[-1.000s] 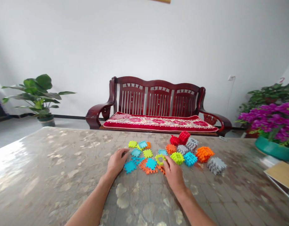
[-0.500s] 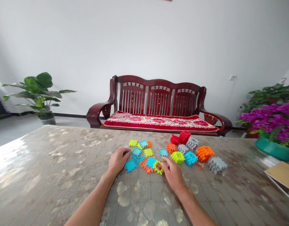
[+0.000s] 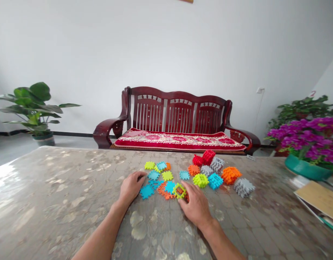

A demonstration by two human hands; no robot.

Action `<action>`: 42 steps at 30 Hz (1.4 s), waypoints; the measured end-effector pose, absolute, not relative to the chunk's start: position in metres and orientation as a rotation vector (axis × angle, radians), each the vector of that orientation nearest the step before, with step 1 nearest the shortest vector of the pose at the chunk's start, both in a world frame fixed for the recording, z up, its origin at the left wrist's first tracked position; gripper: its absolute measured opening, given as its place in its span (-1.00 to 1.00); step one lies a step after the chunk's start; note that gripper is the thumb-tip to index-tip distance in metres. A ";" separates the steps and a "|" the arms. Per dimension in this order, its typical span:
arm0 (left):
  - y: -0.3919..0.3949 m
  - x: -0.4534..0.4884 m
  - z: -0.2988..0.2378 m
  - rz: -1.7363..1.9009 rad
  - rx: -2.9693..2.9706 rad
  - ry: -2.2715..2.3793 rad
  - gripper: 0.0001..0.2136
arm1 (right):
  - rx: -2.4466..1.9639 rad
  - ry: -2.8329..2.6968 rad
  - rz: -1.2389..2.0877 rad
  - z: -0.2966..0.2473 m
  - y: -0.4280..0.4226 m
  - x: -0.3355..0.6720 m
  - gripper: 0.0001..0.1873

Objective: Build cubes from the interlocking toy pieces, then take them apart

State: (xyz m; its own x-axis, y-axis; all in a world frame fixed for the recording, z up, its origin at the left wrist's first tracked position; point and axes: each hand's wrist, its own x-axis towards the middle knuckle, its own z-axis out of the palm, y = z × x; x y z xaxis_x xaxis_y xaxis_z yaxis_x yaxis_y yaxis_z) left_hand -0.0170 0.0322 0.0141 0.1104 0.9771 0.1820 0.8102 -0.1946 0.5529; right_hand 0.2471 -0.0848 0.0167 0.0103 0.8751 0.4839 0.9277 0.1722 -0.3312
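Note:
My left hand (image 3: 131,186) rests on the table with loosely bent fingers and nothing visible in it, just left of a blue toothed tile (image 3: 147,191) and a light-blue tile (image 3: 153,175). Over on the right, my right hand (image 3: 195,204) has its thumb and fingers on either side of a yellow-green square tile (image 3: 176,191) with an open middle. Orange shows between that tile and the fingers. Left of it, a bright-blue tile (image 3: 170,186) overlaps an orange tile (image 3: 162,189). A yellow-green tile (image 3: 167,176) and a light-blue tile (image 3: 184,175) lie farther back.
Tile stacks stand to the right: red (image 3: 209,157), yellow-green (image 3: 200,180), blue (image 3: 215,181), orange (image 3: 231,175) and grey (image 3: 244,187). A teal flower pot (image 3: 304,169) and a brown pad (image 3: 319,196) lie at the table's right. Behind is a wooden bench (image 3: 179,112).
My right thumb has moved down to the near side of the yellow-green open tile, and orange now shows beside it. The whole view has shifted slightly; my left hand stays beside the blue tiles.

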 end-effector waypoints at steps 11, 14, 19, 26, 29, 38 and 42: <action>0.036 -0.019 0.009 0.735 2.097 1.744 -0.75 | -1.976 -1.464 -0.491 0.029 -0.071 0.320 -0.48; 0.037 -0.019 0.008 0.751 2.099 1.742 -0.76 | -2.068 -1.447 -0.493 0.030 -0.072 0.328 -0.46; 0.036 -0.019 0.009 0.749 2.095 1.749 -0.77 | -2.123 -1.472 -0.524 0.027 -0.069 0.327 -0.43; 0.036 -0.019 0.009 0.748 2.093 1.737 -0.75 | -2.175 -1.540 -0.556 0.028 -0.071 0.319 -0.38; 0.036 -0.019 0.009 0.740 2.094 1.734 -0.75 | -2.187 -1.548 -0.537 0.030 -0.071 0.316 -0.33; 0.035 -0.019 0.011 0.733 2.088 1.741 -0.75 | -2.220 -1.564 -0.540 0.026 -0.068 0.312 -0.24; 0.033 -0.018 0.013 0.726 2.090 1.741 -0.75 | -2.232 -1.573 -0.563 0.024 -0.066 0.311 -0.24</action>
State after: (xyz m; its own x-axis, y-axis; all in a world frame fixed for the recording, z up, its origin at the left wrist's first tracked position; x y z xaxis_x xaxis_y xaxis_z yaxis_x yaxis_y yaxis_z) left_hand -0.0178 0.0334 0.0134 0.1258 0.9765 0.1750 0.8113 -0.2028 0.5484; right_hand 0.3113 -0.0661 0.0241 0.3038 0.8056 0.5086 0.9454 -0.3211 -0.0561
